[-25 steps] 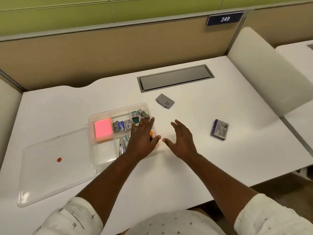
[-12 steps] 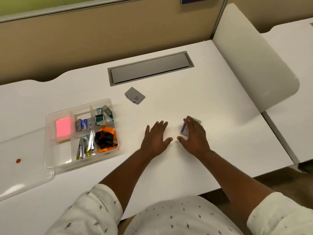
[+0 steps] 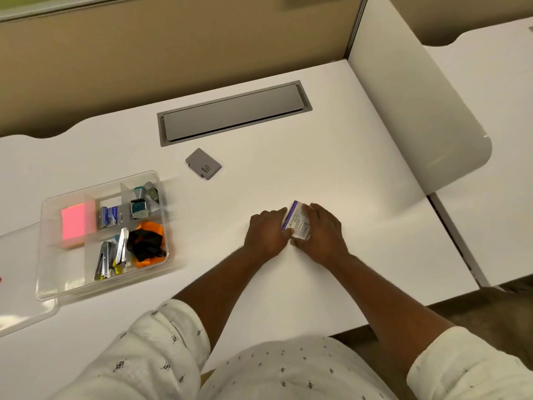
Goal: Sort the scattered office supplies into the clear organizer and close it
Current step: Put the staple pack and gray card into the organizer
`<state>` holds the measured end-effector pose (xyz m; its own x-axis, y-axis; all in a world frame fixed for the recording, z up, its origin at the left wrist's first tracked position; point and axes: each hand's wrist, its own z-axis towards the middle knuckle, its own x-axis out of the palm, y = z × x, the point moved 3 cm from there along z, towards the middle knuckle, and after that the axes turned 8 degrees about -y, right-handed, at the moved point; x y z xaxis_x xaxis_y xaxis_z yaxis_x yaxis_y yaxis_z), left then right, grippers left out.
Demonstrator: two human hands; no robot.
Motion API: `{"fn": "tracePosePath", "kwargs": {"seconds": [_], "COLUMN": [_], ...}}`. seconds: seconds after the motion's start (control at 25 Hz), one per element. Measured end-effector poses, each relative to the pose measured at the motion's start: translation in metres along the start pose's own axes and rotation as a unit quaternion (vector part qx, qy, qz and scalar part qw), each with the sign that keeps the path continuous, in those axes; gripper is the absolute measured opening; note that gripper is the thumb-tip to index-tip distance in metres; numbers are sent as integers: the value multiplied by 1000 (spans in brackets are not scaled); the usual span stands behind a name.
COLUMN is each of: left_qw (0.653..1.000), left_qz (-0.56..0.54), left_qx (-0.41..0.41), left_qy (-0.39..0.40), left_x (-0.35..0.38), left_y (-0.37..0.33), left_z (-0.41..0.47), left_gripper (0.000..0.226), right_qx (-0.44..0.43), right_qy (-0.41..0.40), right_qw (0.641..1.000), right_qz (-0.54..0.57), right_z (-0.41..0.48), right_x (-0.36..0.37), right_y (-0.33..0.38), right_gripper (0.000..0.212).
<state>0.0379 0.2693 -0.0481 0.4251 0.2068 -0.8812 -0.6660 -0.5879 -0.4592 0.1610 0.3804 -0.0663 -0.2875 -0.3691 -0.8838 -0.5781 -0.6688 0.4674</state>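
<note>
A small purple-and-white box (image 3: 297, 222) is tilted up off the white desk, pinched between my left hand (image 3: 266, 235) and my right hand (image 3: 324, 235). The clear organizer (image 3: 52, 287) stands open at the left. It holds a pink sticky-note pad (image 3: 75, 223), staple boxes (image 3: 109, 216), binder clips (image 3: 144, 199), metal staplers (image 3: 114, 256) and an orange-and-black item (image 3: 148, 243). Its clear lid (image 3: 17, 319) lies flat at the organizer's left, partly out of frame. A grey flat card-like item (image 3: 203, 163) lies loose on the desk behind the organizer.
A grey cable hatch (image 3: 233, 112) is set into the desk at the back. A beige partition wall rises behind it. A white divider panel (image 3: 415, 111) borders the desk on the right, with a neighbouring desk beyond.
My left hand left the organizer and moved right. Both hands reached the purple box and lifted its edge. The camera tilted down and to the right.
</note>
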Motion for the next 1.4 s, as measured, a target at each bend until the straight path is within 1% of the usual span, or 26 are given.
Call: {"fn": "tracePosePath", "kwargs": {"seconds": [0.04,0.12,0.2,0.24,0.36,0.48,0.56,0.64,0.76,0.88,1.0,1.16,1.28,1.4], "left_qw": [1000,991,969,957,925,885,867,854,835,812,798,765,741,729], "left_qz": [-23,-101,-183,-221,-307,-382,-408,-425,-446,-465,-469,-500,-522,-536], "left_qx": [-19,-88,-167,-190,-224,-268,-286,-301,-318,-341,-352,-357,-362,-360], "left_qy": [-1,-10,2,11,18,10,-1,-20,-46,-94,-141,-195,-218,-227], "left_x": [0,-1,-2,-3,-9,-23,-35,-48,-67,-91,-115,-148,-168,-181], "left_y": [-2,-3,-2,0,5,16,25,38,59,88,119,151,174,189], "left_z": [2,7,12,14,15,10,6,3,-2,-6,-5,2,10,15], "left_gripper": [58,52,47,43,26,19,17,17,16,16,18,23,24,26], "right_qx": [-5,-13,-16,-18,-30,-41,-47,-56,-68,-65,-63,-56,-50,-35], "right_qy": [-3,0,5,7,20,42,50,42,16,0,4,10,13,12], "right_qw": [1000,999,996,994,988,985,981,977,974,975,975,979,983,986], "right_qz": [11,42,87,109,150,161,184,201,215,211,213,194,177,162], "right_z": [2,4,5,6,7,10,14,20,32,52,77,107,130,149], "right_x": [-2,-4,-4,-5,-5,-3,-2,-1,2,10,22,40,58,72], "right_y": [1,3,6,8,12,21,32,46,66,93,122,155,184,205], "right_gripper": [99,98,97,96,98,102,101,97,84,71,68,64,61,58]}}
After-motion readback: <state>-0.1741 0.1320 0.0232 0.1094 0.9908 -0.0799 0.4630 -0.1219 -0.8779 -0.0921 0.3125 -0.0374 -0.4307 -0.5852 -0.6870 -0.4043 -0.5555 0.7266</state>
